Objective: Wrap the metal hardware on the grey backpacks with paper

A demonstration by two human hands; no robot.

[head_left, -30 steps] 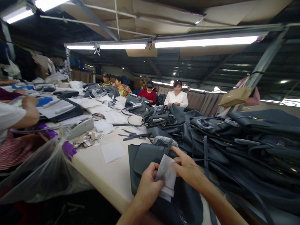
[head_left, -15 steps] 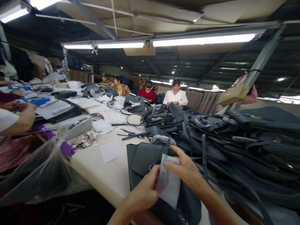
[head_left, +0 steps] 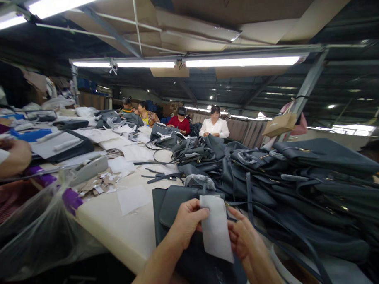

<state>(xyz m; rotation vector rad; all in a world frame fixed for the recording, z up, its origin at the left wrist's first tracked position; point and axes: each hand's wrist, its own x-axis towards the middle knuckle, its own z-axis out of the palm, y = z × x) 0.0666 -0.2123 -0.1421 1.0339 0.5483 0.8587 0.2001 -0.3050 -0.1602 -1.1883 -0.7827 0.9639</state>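
Note:
My left hand (head_left: pixel 187 222) pinches the top left edge of a white paper sheet (head_left: pixel 216 230), fingers closed on it. My right hand (head_left: pixel 242 237) grips the same sheet along its right side. The sheet hangs upright over a dark grey handbag (head_left: pixel 176 200) lying flat on the cream table (head_left: pixel 124 231) right before me. A gold clasp shows on the bag beside the sheet's upper right corner.
A large heap of dark grey handbags (head_left: pixel 303 183) with loose straps fills the right of the table. White paper pieces (head_left: pixel 132 198) and card scraps (head_left: pixel 97 184) lie left. A clear plastic bag (head_left: pixel 40 230) hangs at the table's left end. Several seated people (head_left: pixel 214 125) work at the far end; a co-worker's arm (head_left: pixel 9 156) is at left.
The sheet has been straightened upright and lifted slightly. My left hand slid to its top left edge, my right hand dropped to its right side. The view shifted left.

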